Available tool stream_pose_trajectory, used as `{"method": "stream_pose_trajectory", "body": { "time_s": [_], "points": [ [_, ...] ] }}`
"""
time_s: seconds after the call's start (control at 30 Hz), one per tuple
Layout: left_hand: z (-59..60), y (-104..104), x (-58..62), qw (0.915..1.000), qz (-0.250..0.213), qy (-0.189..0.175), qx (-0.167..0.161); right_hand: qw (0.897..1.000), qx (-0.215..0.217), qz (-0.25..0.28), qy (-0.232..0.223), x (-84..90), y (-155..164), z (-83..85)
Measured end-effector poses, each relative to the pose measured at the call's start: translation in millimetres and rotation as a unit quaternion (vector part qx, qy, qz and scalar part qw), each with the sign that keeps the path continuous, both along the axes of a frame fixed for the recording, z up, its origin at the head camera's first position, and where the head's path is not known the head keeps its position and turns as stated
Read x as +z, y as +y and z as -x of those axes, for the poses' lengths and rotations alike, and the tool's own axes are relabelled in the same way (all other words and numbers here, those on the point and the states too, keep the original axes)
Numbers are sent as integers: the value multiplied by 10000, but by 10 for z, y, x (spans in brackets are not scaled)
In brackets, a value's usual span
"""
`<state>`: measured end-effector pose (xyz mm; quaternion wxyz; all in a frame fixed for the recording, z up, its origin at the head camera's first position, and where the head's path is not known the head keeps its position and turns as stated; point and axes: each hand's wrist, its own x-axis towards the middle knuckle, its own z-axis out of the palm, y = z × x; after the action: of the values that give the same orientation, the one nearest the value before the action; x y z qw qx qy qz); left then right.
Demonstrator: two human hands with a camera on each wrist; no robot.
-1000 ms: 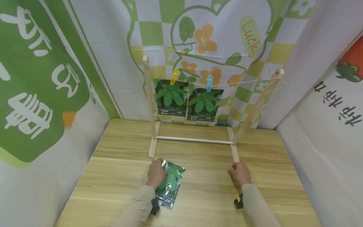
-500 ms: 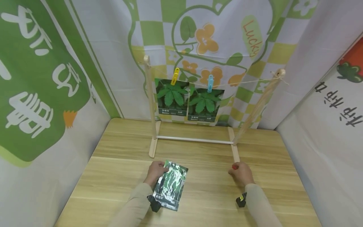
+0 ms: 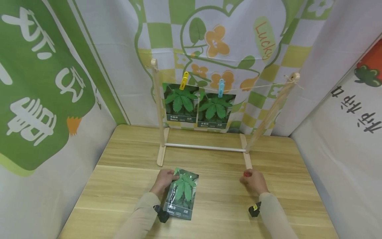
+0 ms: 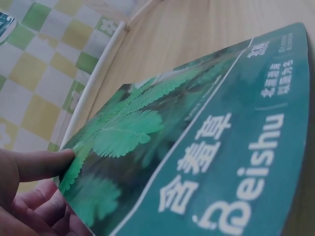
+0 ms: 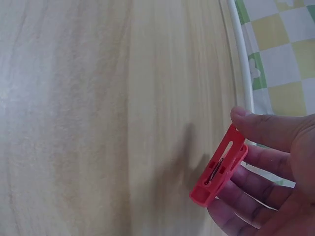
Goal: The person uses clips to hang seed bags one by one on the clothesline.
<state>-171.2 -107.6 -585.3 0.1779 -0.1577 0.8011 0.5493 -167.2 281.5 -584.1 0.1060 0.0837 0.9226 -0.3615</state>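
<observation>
My left hand (image 3: 162, 181) pinches the upper left edge of a green seed packet (image 3: 181, 196) with a leaf picture, thumb on the front and fingers behind. In the left wrist view the packet (image 4: 197, 147) reads "Beishu" along its lower band. On the right, my right hand (image 3: 254, 182) holds a red clothespin (image 5: 219, 169) between thumb and fingers, near the stand's right foot. Two matching packets hang side by side from a string: the left packet (image 3: 181, 103) under a yellow clothespin (image 3: 184, 80), the right packet (image 3: 215, 111) under a blue clothespin (image 3: 221, 88).
A wooden stand (image 3: 158, 106) with a white crossbar (image 3: 206, 147) stands at the back of the wood-grain table (image 3: 215, 199). The string (image 3: 253, 87) runs between its two posts. Behind it hangs a patterned curtain (image 3: 158, 35), with printed cloth on both sides.
The packet in my left hand has been tilted up, its glare gone and its picture now plain. My right hand has stayed nearly in place with the red clothespin.
</observation>
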Motion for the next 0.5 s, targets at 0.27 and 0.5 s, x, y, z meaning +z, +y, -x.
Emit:
{"method": "stream_pose_trajectory", "body": {
  "time_s": [0.27, 0.5],
  "points": [
    [39, 24, 26, 9996, -149, 244, 32, 9998, 25, -10, 181, 105, -29, 25],
    [79, 63, 60, 9973, -522, 501, 156, 9984, 129, -37, 543, 265, -52, 66]
  ]
}}
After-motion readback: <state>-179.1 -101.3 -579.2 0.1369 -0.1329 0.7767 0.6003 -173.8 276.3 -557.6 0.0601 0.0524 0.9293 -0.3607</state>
